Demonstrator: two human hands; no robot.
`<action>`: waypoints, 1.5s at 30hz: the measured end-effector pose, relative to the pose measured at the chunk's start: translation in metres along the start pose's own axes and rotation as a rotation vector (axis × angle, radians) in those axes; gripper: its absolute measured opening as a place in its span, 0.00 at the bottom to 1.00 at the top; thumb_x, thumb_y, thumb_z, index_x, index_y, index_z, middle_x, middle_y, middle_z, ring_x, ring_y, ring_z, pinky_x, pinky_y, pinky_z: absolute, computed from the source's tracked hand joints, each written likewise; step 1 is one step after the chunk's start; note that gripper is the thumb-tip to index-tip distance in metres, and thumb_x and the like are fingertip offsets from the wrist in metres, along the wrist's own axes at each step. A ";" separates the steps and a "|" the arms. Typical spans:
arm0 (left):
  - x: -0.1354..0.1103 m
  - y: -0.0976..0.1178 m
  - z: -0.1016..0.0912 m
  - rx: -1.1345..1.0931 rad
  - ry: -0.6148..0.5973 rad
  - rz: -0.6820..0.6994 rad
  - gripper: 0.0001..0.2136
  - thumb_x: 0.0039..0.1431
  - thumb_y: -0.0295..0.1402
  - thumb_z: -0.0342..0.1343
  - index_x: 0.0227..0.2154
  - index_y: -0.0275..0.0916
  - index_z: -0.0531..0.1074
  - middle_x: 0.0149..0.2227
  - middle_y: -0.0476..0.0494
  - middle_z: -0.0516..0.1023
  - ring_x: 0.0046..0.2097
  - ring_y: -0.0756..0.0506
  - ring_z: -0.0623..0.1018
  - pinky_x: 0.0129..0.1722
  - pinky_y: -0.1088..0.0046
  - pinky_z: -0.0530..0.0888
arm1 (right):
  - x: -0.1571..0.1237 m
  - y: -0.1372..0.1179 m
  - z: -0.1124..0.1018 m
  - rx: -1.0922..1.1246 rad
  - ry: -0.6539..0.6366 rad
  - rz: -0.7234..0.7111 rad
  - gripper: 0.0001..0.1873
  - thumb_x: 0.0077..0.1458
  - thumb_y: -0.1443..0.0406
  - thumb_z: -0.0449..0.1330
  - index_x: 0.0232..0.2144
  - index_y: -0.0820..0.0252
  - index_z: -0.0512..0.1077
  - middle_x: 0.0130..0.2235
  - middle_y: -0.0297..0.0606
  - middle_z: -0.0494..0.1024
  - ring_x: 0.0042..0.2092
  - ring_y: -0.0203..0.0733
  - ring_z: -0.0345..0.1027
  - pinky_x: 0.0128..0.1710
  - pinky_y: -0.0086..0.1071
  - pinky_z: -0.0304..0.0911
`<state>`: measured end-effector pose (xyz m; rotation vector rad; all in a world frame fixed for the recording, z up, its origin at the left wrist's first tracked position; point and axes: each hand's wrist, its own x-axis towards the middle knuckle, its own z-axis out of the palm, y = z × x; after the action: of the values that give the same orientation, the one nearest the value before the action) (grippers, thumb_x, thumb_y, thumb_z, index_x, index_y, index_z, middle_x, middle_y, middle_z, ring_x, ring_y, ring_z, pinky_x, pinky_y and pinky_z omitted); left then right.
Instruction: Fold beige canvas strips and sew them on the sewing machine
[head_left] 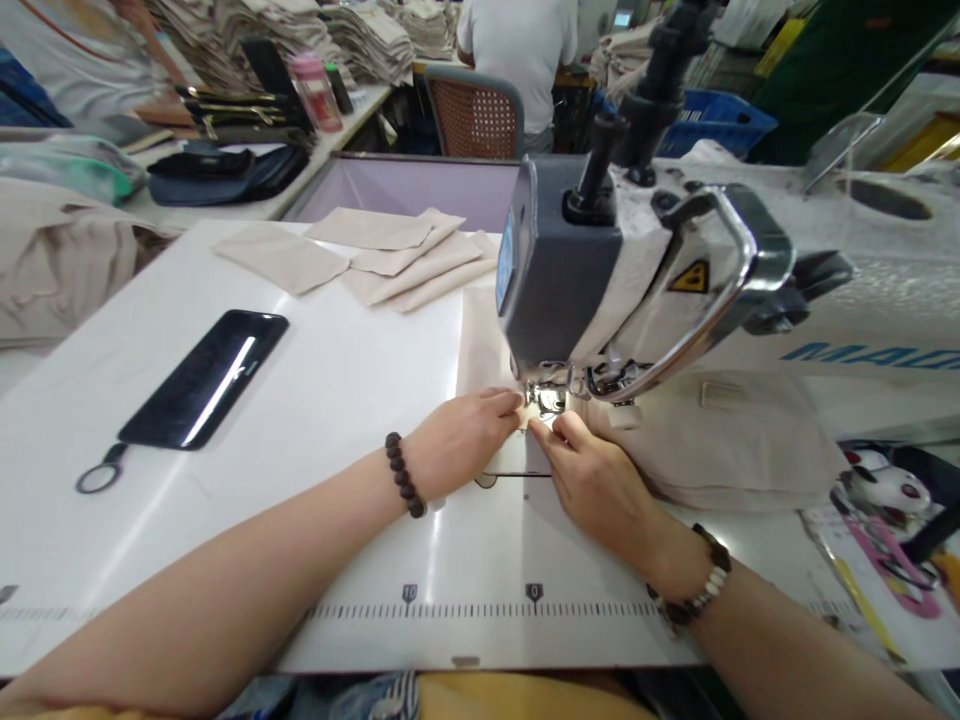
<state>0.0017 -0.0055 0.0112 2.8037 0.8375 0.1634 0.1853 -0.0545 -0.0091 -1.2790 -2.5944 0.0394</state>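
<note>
Carefully, the work is going on at a white sewing table [300, 420], with an industrial sewing machine [559, 260] standing over its right part and a black smartphone [202, 380] lying on the left. Folded beige cloth pieces [405, 255] are sitting in a loose stack toward the far side, a beige cloth bundle [712, 440] is resting on the right, and a printed ruler scale [480, 609] is running along the near edge.

A pale beige cloth panel [480, 350] is lying flat, leading from the far side in under the presser foot [547, 398]. The left hand [461, 443] and right hand [592, 485] are closing in from either side, their fingers curled and nearly meeting just in front of the foot. They are pressing on the cloth, though I cannot tell whether they are pinching it. Good handling shows here: the fingertips [544, 428] are bearing down close to the foot, steadying the cloth while sitting just beside the stitching point.
</note>
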 end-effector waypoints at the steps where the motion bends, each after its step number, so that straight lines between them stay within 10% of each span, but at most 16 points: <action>1: 0.001 0.000 -0.001 0.013 -0.003 -0.004 0.08 0.61 0.23 0.45 0.39 0.30 0.68 0.43 0.40 0.70 0.49 0.47 0.69 0.52 0.70 0.67 | 0.000 0.000 0.000 0.000 -0.002 0.008 0.20 0.55 0.75 0.44 0.49 0.75 0.63 0.38 0.48 0.67 0.38 0.41 0.64 0.42 0.32 0.66; 36: 0.014 -0.010 -0.003 0.097 0.078 -0.054 0.08 0.60 0.24 0.47 0.34 0.31 0.71 0.37 0.42 0.72 0.41 0.47 0.71 0.42 0.73 0.70 | 0.003 -0.003 -0.005 -0.040 0.039 0.008 0.17 0.53 0.77 0.45 0.43 0.70 0.67 0.32 0.42 0.68 0.33 0.39 0.61 0.37 0.30 0.64; 45: -0.015 0.037 -0.011 0.119 -0.154 -0.068 0.07 0.60 0.30 0.49 0.35 0.32 0.69 0.37 0.41 0.71 0.41 0.44 0.69 0.41 0.68 0.70 | -0.003 0.002 -0.018 0.117 -0.017 -0.109 0.14 0.53 0.76 0.45 0.36 0.67 0.68 0.31 0.41 0.66 0.33 0.39 0.59 0.33 0.29 0.62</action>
<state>0.0073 -0.0418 0.0298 2.8469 0.9318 -0.1147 0.1923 -0.0570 0.0071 -1.1005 -2.6293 0.1804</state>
